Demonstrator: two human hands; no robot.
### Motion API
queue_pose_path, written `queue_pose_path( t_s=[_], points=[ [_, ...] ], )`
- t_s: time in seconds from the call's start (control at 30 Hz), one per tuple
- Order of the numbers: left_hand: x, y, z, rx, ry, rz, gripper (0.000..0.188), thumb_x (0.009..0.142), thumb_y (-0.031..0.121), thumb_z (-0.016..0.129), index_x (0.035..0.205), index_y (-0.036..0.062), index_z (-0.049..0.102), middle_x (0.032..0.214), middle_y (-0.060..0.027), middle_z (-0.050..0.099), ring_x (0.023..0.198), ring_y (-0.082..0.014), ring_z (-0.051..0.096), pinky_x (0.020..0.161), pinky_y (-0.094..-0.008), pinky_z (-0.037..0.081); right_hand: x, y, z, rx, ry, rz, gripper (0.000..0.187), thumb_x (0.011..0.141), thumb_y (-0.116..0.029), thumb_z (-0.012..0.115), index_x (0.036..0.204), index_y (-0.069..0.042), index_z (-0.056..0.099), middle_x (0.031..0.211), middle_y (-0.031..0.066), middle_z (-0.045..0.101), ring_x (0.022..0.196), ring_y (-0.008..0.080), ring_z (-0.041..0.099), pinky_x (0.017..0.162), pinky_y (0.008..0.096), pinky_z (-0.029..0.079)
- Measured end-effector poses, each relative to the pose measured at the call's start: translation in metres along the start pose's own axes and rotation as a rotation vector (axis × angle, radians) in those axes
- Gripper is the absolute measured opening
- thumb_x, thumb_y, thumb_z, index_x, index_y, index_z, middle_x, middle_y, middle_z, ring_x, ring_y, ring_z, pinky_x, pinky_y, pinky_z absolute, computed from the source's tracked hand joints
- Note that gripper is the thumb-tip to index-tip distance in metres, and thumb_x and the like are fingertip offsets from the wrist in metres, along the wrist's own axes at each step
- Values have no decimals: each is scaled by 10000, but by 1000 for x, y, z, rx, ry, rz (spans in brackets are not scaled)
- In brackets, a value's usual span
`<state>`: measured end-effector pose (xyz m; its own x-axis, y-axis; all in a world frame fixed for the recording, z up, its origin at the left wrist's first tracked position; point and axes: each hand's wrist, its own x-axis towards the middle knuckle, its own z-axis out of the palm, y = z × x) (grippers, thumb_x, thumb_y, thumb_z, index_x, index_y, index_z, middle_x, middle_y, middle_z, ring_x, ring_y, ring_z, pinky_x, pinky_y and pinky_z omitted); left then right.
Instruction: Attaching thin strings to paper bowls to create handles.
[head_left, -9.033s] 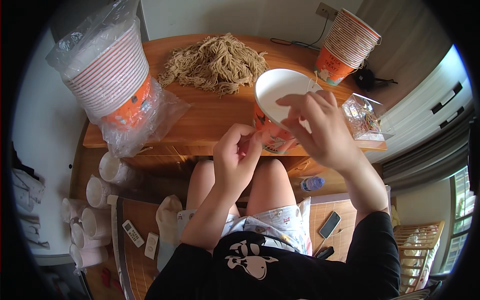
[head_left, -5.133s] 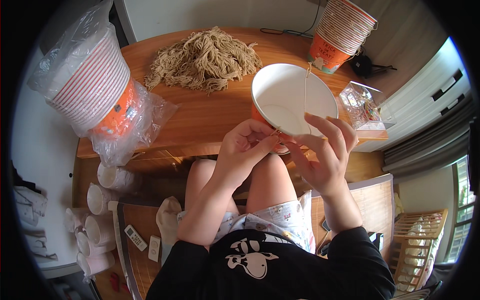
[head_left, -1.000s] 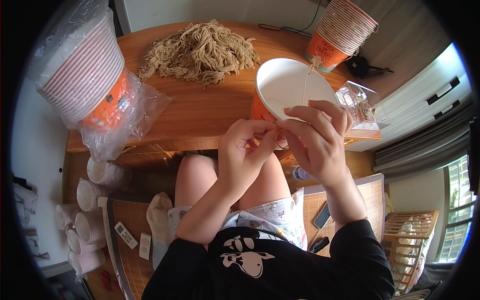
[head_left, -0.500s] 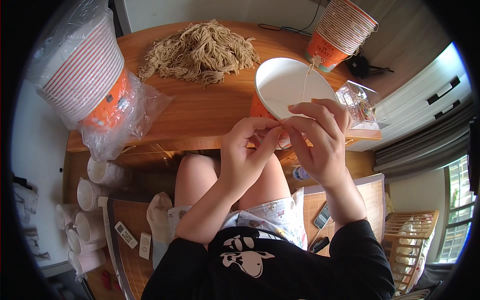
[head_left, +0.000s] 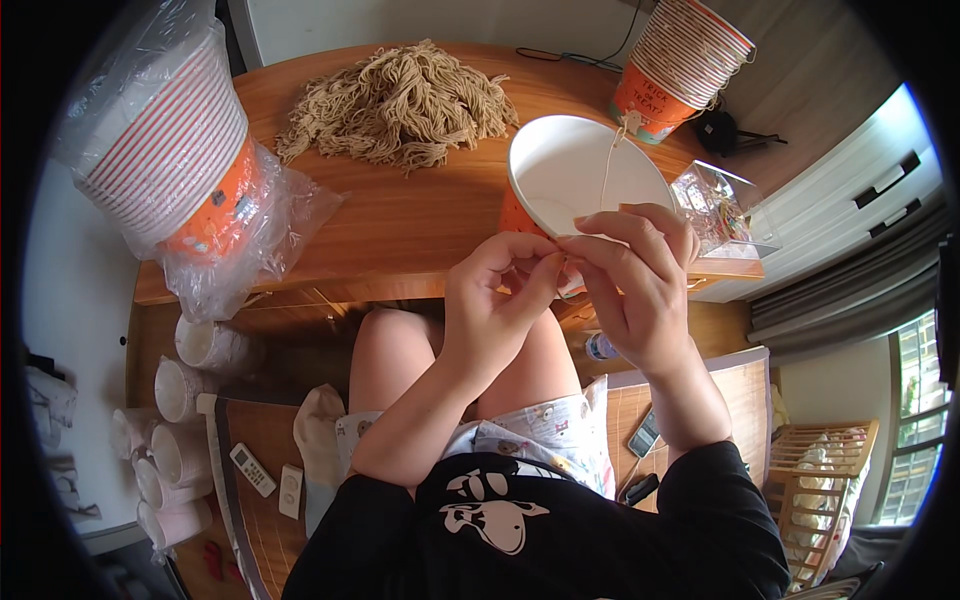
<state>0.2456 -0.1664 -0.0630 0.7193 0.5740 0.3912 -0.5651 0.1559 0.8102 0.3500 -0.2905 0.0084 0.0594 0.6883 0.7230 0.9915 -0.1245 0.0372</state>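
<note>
An orange paper bucket (head_left: 520, 213) with a white inside stands tilted at the table's front edge. A thin beige cord (head_left: 607, 175) is knotted at its far rim and runs across the opening to my fingers. At the near rim, my left hand (head_left: 500, 300) is closed, thumb and forefinger pinched together. My right hand (head_left: 640, 280) meets it from the right, also pinching. The fingertips of both hands touch around the cord's near end, which they mostly hide. Past the bucket lies a loose heap of beige cords (head_left: 400, 105) on the wooden table (head_left: 400, 215).
Stacked orange buckets (head_left: 690, 65) stand at the back right, beside a clear box (head_left: 720, 210) of small bits. A plastic-wrapped bucket stack (head_left: 180, 150) is at the left. Several white tubs (head_left: 185, 390) line the floor; a remote (head_left: 252, 470) and a phone (head_left: 645, 435) lie near me.
Both hands stay at the near rim, with only slight finger shifts. The cord's stretch across the opening has swung a little to the left.
</note>
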Motion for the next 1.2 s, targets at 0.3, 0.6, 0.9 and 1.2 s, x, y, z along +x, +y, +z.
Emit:
queue_pose_path(
  t_s=[0.3,0.6,0.9,1.2],
  points=[
    [3,-6,-3,-73,-32,-30,120,978,32,651,1072,-42,665,965,-83,746,880,-99,707,759,-216,540,-1,3,3,-10,44,-4,294,765,-222,815,1054,-197,770,1121,-44,686,1092,234,572,973,379,341],
    [1,-7,-13,363,-8,180,193,872,27,744,1061,32,706,907,-67,728,774,-130,665,694,-269,514,-14,-5,3,-152,147,-3,272,715,-249,835,975,-222,761,1101,-56,680,1057,214,586,934,376,340],
    [24,-3,-5,897,-39,720,364,669,58,854,1016,150,795,877,2,678,792,-218,615,702,-350,489,-13,1,-7,-46,146,-10,244,698,-225,819,929,-187,749,1062,-32,683,1042,242,590,907,380,396],
    [34,-1,-15,901,-139,704,126,832,-17,769,952,18,750,894,-42,667,712,-117,602,587,-238,456,-16,17,25,-85,517,-218,74,726,-300,670,701,-232,687,884,-124,564,1024,161,514,853,476,334]
  ],
)
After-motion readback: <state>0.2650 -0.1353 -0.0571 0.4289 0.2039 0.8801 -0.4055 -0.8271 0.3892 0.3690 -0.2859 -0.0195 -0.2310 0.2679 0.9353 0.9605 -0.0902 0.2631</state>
